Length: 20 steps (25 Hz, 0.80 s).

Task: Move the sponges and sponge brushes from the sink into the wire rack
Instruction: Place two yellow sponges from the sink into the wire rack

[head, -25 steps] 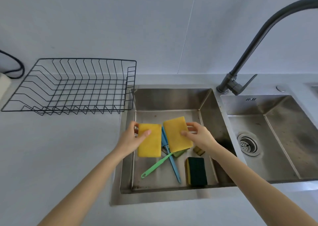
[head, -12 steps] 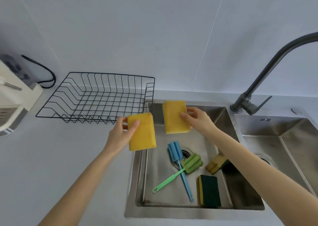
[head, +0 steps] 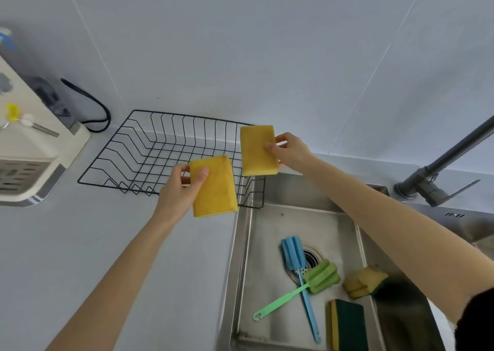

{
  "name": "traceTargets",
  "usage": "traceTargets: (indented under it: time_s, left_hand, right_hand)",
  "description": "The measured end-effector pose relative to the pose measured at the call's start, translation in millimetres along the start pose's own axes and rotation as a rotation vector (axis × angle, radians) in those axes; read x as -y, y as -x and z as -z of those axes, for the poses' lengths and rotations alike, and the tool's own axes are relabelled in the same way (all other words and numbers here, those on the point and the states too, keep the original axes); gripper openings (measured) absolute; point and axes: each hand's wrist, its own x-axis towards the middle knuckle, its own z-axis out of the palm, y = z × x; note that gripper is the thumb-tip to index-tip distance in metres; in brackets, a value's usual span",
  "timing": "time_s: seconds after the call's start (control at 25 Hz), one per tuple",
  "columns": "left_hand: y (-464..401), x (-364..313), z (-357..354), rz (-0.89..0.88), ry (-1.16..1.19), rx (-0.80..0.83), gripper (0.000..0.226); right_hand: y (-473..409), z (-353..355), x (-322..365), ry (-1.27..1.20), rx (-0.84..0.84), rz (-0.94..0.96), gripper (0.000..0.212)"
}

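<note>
Sponges, two flat yellow rectangular ones, are held up over the right end of the black wire rack (head: 149, 153), one in each bare hand. The left hand (head: 181, 187) clamps the nearer yellow sponge (head: 213, 186) by its left edge, thumb across the top face and fingers curled behind it; this sponge hangs in front of the rack's near right corner, above the pale grey counter (head: 80, 257). The right hand (head: 290, 151) pinches the farther yellow sponge (head: 258, 150) by its right edge, thumb on the front face and fingers wrapped around the back, so that it hovers over the rack's right rim, close to the grey wall. Both sponges are clear of the steel sink basin (head: 267, 233) and neither appears to rest on the wire. Down in the basin lie a blue sponge brush (head: 294, 254) with its foam head over the drain, and a green sponge brush (head: 320, 277) whose handle crosses the blue handle. Just right of the green foam head sits a crumpled yellow sponge with a green backing (head: 363, 281), partly under the right forearm, and near the front wall a yellow sponge with a dark green scouring pad (head: 347, 326) rests on edge. A dark grey tap (head: 438, 169) stands to the right, and a cream plastic appliance (head: 32, 163) sits on the counter at far left
</note>
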Motion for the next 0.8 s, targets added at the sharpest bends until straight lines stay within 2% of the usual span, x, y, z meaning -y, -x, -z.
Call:
traceTargets:
  time_s: [0.4, 0.6, 0.72, 0.8]
  left_hand:
    - [-44.2, 9.2, 23.6, 0.014, 0.023, -0.061, 0.048]
    - [-59.6, 15.9, 26.6, 0.03, -0.013, -0.072, 0.047]
    - [-64.2, 19.5, 26.3, 0.049, 0.012, -0.061, 0.047]
    - [-65.5, 21.5, 25.8, 0.057, 0.01, -0.057, 0.047]
  right_hand:
    - [-75.0, -66.5, 38.4, 0.312, 0.121, -0.008, 0.044]
    - [-94.3, -93.4, 27.6, 0.515, 0.102, -0.004, 0.047]
    - [-98.5, -99.6, 20.8, 0.545, 0.07, -0.049, 0.045]
    - [-94.1, -101.3, 20.0, 0.619, 0.044, 0.014, 0.046]
